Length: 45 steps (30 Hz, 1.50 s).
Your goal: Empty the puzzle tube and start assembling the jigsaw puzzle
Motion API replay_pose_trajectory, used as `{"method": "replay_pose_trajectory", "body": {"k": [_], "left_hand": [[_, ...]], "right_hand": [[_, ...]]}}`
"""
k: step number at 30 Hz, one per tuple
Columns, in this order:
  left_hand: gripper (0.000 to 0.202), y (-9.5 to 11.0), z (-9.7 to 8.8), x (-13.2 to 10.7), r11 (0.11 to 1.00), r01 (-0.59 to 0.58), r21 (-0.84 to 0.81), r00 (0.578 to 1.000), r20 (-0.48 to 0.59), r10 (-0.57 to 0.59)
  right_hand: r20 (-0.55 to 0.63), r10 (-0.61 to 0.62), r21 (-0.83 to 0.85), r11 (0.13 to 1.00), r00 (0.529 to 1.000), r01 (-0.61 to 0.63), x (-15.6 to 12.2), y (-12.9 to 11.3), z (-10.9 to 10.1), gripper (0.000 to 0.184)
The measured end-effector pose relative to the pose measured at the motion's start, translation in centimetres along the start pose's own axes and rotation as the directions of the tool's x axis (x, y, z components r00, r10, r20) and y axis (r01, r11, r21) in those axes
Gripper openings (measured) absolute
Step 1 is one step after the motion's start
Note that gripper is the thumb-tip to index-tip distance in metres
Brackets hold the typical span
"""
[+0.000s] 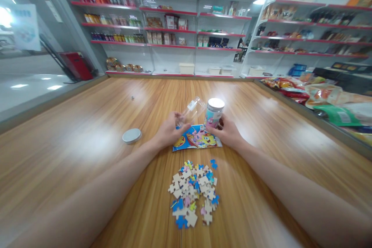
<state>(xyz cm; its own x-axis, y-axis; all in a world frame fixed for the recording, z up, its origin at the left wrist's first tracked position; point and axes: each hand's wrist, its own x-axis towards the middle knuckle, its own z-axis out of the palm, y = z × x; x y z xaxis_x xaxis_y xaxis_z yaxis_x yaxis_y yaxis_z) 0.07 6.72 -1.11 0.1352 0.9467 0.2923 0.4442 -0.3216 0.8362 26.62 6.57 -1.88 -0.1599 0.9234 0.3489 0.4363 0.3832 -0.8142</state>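
A cylindrical jar with a pink-and-blue printed wrap and a pale round lid (214, 114) stands nearly upright in the right hand (229, 131), the thumb across its lower front and the other fingers curled behind its side. Just beside it, a clear, colourless plastic container with a white label (194, 108) leans up and away from the left hand (170, 131), its near end pinched between thumb and fingers. Below both sets of fingertips lies a flat, glossy blue sheet with yellow and pink cartoon figures (201, 139). Nearer the body than the fingers is a loose heap of beige, blue, pink and yellow jigsaw pieces (193, 190). Left of the left fingers, well apart, a round silver-grey lid (131, 136) rests on the brown wood-grain tabletop (87, 155).
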Motion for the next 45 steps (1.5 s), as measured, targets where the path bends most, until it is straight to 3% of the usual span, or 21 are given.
{"method": "replay_pose_trajectory", "body": {"k": [6, 11, 20, 23, 27, 33, 43, 45], "left_hand": [[0.050, -0.4, -1.3, -0.5, 0.968, -0.092, 0.233, 0.991, 0.114, 0.066], [0.054, -1.0, -2.8, -0.3, 0.931, -0.083, 0.355, 0.993, 0.105, 0.049], [0.059, -1.7, -4.0, -0.1, 0.900, -0.029, 0.435, 0.999, 0.053, 0.006], [0.060, -1.5, -4.0, -0.1, 0.901, -0.021, 0.433, 0.999, 0.050, -0.001], [0.064, -1.5, -3.9, -0.1, 0.916, 0.000, 0.401, 0.999, 0.030, -0.013], [0.069, -2.4, -4.0, 0.0, 0.967, 0.021, 0.255, 1.000, -0.016, -0.018], [0.067, -3.3, -3.9, 0.5, 0.999, -0.025, 0.036, 0.993, -0.117, 0.029], [0.063, -2.9, -4.1, 0.2, 0.994, -0.087, 0.065, 0.959, -0.264, 0.101]], "right_hand": [[0.003, 0.000, -0.029, 1.000, 1.000, 0.000, -0.2, -0.4, -0.1, 0.045], [-0.048, 0.013, -0.072, 0.997, 0.999, -0.017, -0.2, -1.0, -0.2, 0.042], [-0.120, 0.024, -0.166, 0.985, 0.993, -0.044, -0.2, -1.1, -0.4, 0.039], [-0.124, 0.036, -0.138, 0.989, 0.992, -0.053, -0.1, -1.0, -0.3, 0.043], [-0.096, 0.024, 0.034, 0.999, 0.995, -0.021, -0.1, -0.7, -0.3, 0.053], [-0.053, 0.009, 0.163, 0.987, 0.999, -0.001, -0.2, -0.7, -0.4, 0.059], [-0.079, -0.063, 0.181, 0.981, 0.995, 0.077, -0.2, -0.6, -0.7, 0.063], [-0.064, -0.052, 0.190, 0.980, 0.997, 0.064, -0.2, -0.6, -0.7, 0.062]]}}
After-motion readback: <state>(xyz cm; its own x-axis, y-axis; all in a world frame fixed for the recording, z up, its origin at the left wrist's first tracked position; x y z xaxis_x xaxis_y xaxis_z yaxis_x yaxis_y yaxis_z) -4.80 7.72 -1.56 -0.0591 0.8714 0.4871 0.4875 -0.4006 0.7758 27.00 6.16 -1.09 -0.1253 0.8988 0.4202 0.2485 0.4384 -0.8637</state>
